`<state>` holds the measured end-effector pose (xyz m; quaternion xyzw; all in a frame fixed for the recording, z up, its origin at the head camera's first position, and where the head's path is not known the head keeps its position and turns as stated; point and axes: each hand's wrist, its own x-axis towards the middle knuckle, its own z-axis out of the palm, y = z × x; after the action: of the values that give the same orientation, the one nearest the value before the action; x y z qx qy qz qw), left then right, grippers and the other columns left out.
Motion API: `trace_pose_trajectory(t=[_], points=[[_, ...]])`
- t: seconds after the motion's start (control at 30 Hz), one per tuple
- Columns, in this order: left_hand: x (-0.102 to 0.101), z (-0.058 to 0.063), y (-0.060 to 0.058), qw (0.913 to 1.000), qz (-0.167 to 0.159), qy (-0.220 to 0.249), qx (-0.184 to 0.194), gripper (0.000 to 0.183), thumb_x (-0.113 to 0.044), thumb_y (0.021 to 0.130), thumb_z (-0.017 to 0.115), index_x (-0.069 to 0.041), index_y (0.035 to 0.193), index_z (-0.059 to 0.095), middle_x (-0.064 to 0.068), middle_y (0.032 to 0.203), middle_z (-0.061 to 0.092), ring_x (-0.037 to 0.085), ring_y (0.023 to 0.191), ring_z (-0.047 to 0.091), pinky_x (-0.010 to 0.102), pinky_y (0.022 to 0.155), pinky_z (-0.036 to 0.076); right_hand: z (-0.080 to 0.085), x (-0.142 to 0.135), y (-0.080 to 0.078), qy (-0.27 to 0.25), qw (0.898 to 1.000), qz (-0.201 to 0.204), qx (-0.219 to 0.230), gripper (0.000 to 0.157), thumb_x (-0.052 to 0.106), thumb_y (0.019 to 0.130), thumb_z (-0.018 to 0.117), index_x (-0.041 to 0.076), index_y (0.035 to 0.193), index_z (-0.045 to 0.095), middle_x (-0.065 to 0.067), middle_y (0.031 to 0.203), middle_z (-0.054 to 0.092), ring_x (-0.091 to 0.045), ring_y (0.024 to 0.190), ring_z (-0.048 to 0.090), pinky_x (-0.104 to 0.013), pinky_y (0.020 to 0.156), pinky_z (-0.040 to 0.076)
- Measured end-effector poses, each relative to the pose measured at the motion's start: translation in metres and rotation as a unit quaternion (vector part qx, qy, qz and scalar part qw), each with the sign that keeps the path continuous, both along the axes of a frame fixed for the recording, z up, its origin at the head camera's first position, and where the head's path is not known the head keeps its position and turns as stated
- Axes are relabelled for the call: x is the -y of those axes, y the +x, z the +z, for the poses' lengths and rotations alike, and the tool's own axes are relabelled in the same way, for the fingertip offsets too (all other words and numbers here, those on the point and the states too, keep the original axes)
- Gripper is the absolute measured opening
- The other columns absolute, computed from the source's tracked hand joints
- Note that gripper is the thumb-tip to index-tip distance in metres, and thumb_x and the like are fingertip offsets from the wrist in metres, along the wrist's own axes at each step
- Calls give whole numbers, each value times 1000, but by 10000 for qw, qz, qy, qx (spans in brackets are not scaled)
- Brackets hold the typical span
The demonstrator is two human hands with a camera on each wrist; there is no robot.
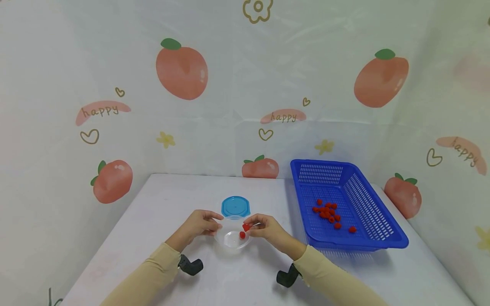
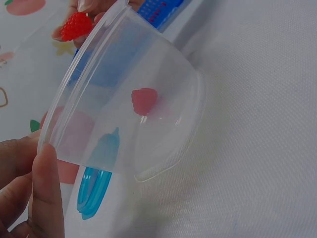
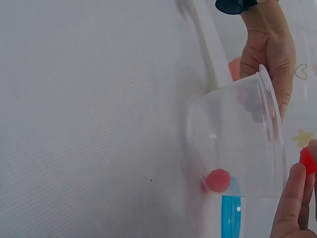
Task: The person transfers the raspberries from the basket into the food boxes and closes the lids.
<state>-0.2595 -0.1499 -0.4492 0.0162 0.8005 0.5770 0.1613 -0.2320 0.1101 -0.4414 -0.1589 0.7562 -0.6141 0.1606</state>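
Observation:
A clear plastic container (image 1: pixel 232 240) stands on the white table between both hands. My left hand (image 1: pixel 200 223) pinches its rim on the left, thumb against the outer wall in the left wrist view. Inside, one red raspberry (image 2: pixel 144 101) shows through the clear wall near the bottom. At the container's right rim, my right hand (image 1: pixel 264 228) holds a second raspberry (image 2: pixel 77 26) between thumb and fingers. That raspberry is partly covered by the fingertips in the right wrist view. Just behind the container lies a blue lid (image 1: pixel 235 205).
A blue perforated basket (image 1: pixel 377 212) stands at the right of the table, with several raspberries (image 1: pixel 327 211) on its floor. Behind the table hangs a white cloth (image 1: pixel 229 85) printed with fruit and hearts. Dark wrist devices (image 1: pixel 191 266) sit under both forearms.

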Motion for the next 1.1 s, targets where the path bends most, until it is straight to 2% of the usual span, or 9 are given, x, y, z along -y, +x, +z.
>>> trace_pose_trajectory(t=[0.43, 0.6, 0.9, 1.1], points=[[0, 0, 0, 10000, -17, 11, -19, 33, -5, 84, 71, 3, 115, 65, 4, 79, 68, 14, 65, 60, 26, 66, 58, -5, 1, -3, -13, 10000, 20, 42, 32, 7, 87, 67, -7, 115, 60, -7, 103, 66, -12, 85, 60, -24, 85, 54], [-1, 1, 0, 10000, -14, -4, 0, 33, -6, 84, 71, 3, 115, 65, 4, 77, 68, 14, 65, 60, 26, 67, 58, -4, 0, -3, 48, 10000, 53, -1, 37, 6, 87, 66, -11, 119, 57, -7, 101, 62, -11, 85, 59, -23, 84, 54], [-2, 2, 2, 9999, 84, -86, -8, 32, -5, 84, 71, 2, 114, 66, 4, 78, 67, 14, 65, 60, 26, 67, 57, -4, 0, -2, -106, 9999, 47, 70, 36, 2, 86, 65, -12, 118, 57, -12, 101, 63, -11, 85, 58, -24, 84, 54], [-2, 2, 2, 10000, 44, -6, -32, 33, -4, 83, 71, 4, 114, 65, 4, 78, 67, 13, 64, 60, 25, 66, 57, -5, 0, -3, -71, 9999, 6, 123, 36, 3, 86, 66, -12, 118, 57, -5, 96, 62, -11, 85, 58, -23, 84, 54]])
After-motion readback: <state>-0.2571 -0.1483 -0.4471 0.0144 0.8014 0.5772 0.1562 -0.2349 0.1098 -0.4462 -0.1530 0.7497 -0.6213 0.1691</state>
